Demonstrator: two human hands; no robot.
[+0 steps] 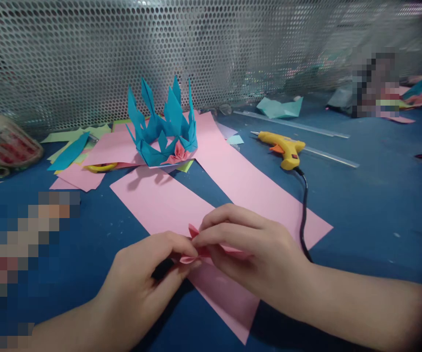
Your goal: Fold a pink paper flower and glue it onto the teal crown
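Observation:
Between my two hands is a small folded pink paper piece (204, 251), mostly covered by fingers. My left hand (141, 274) pinches its left end, and my right hand (255, 249) grips its other side from above. Pink paper strips (152, 195) lie beneath and beyond my hands. Farther back stands a blue folded-paper crown (155, 151) with tall points, and a pink paper flower (180, 152) sits on its front.
A yellow glue gun (284, 146) lies back right, its black cord (303, 210) running toward my right wrist. Clear glue sticks (295, 125) are near it. Paper scraps (77, 176) and a clear container (9, 139) are at left. A perforated metal panel (211, 49) stands behind.

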